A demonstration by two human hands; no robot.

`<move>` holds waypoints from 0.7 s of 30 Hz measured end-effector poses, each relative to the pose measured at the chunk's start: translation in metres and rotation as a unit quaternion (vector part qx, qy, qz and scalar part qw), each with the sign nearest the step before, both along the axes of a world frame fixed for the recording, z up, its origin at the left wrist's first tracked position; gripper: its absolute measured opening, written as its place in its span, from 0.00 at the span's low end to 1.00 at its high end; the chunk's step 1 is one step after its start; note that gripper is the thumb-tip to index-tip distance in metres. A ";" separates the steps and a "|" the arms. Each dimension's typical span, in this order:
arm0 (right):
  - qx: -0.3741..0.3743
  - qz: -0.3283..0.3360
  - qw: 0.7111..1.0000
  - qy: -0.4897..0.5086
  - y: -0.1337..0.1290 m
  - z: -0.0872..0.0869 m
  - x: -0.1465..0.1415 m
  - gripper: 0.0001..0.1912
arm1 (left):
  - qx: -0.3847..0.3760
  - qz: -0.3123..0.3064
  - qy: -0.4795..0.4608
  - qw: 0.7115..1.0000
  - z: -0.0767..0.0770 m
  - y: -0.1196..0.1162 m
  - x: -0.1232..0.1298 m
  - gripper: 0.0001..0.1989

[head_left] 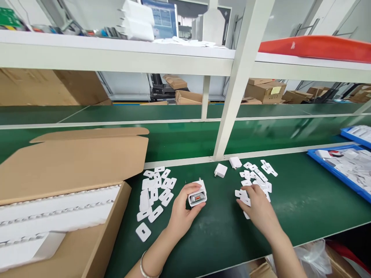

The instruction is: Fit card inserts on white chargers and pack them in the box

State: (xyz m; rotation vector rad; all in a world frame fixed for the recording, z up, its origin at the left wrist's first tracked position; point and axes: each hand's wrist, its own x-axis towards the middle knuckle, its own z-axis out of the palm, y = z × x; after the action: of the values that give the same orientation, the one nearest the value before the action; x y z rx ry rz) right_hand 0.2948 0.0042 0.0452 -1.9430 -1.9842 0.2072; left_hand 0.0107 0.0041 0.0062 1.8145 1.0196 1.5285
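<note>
My left hand [185,206] grips a white charger housing [202,189] between thumb and fingers. Its open end faces me and shows metal and an orange part inside; prongs stick out at the far side. My right hand [259,206] is low over the right-hand group of small white slotted plates [261,175], thumb and fingertips apart around a few of them; whether it touches one is unclear. Two white charger housings [220,170] lie beyond, between the hands. More slotted plates [154,194] are scattered left of my left hand, a squarer one [143,231] nearest me.
An open cardboard box [116,227] with white card dividers takes up the left. Blue trays [333,166] of white parts stand at the right. A white post [236,88] rises behind the housings to a shelf [116,54]. The green bench [214,239] ends in front of me.
</note>
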 end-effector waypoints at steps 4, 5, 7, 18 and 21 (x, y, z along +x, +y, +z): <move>-0.041 -0.008 0.998 -0.048 0.005 -0.023 0.049 0.12 | -0.026 -0.026 -0.063 0.997 0.001 -0.002 0.004 0.13; -0.047 0.005 0.998 -0.044 0.006 -0.026 0.054 0.10 | -0.029 -0.029 -0.070 0.997 0.001 -0.003 0.004 0.13; -0.050 0.030 0.998 -0.027 0.008 -0.028 0.055 0.08 | -0.040 -0.031 -0.078 0.996 0.001 -0.003 0.004 0.13; -0.009 0.160 0.987 0.020 0.015 -0.025 -0.010 0.07 | -0.057 -0.018 -0.045 0.997 0.002 0.000 0.003 0.11; -0.013 0.162 0.987 0.022 0.016 -0.028 -0.015 0.16 | -0.064 -0.024 -0.044 0.997 0.002 -0.001 0.004 0.11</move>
State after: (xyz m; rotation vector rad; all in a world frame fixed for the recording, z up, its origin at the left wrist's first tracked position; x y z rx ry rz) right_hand 0.2794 0.0199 0.0170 -1.6056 -2.2678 0.3551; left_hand 0.0144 0.0032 0.0082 1.6584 1.0011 1.4651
